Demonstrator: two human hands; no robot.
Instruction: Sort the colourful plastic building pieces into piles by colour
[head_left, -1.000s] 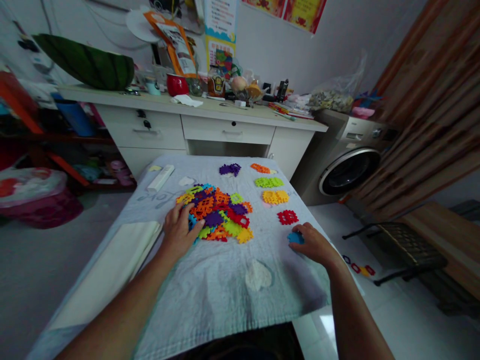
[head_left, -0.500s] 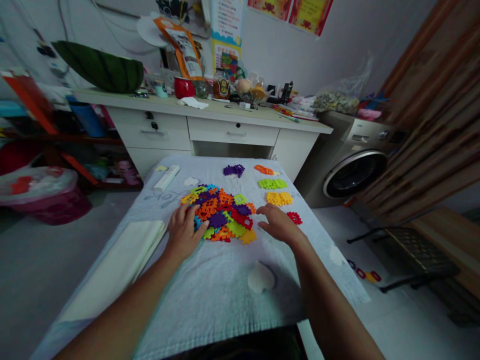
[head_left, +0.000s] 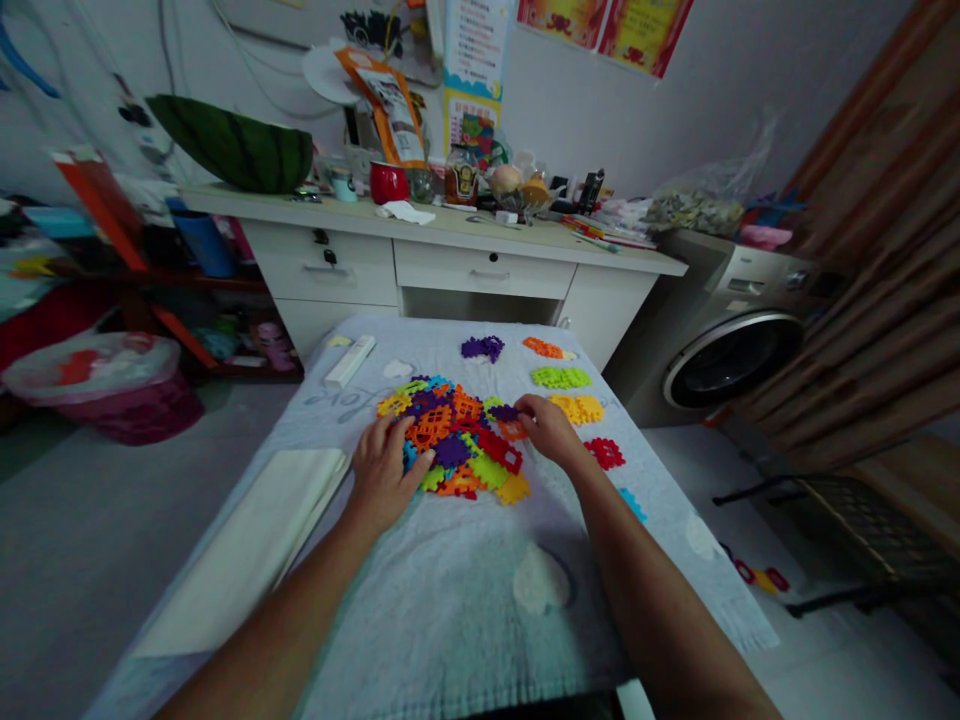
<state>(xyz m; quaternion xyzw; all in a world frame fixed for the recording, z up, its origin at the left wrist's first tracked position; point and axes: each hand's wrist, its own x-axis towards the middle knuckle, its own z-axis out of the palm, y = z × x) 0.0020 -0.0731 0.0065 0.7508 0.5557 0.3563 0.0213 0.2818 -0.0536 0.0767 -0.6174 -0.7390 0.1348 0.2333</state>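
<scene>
A heap of colourful plastic interlocking building pieces (head_left: 452,450) with toothed edges lies mid-table, in purple, orange, red, green, yellow and blue. At the heap's left side rests my left hand (head_left: 384,470), open with fingers spread, its fingertips touching the pieces. My right hand (head_left: 549,428) is at the heap's right edge, thumb and fingers pinched on a purple piece (head_left: 504,412). An orange piece (head_left: 514,430) lies just under those fingertips. Sorted groups lie beyond: purple pieces (head_left: 483,348), orange pieces (head_left: 542,348), green pieces (head_left: 561,377), yellow pieces (head_left: 577,408), red pieces (head_left: 604,453) and a blue piece (head_left: 632,503).
A pale cloth (head_left: 555,640) covers the table. On its left are a folded white cloth (head_left: 244,540) and a white oblong object (head_left: 350,362). Behind stands a white desk (head_left: 480,265) with many items; a washing machine (head_left: 731,330) is to the right, a pink bin (head_left: 112,400) to the left.
My right hand has moved left to the heap's edge and closed on a purple piece. My left hand stays at the heap. The view has shifted, showing the blue piece on the right.
</scene>
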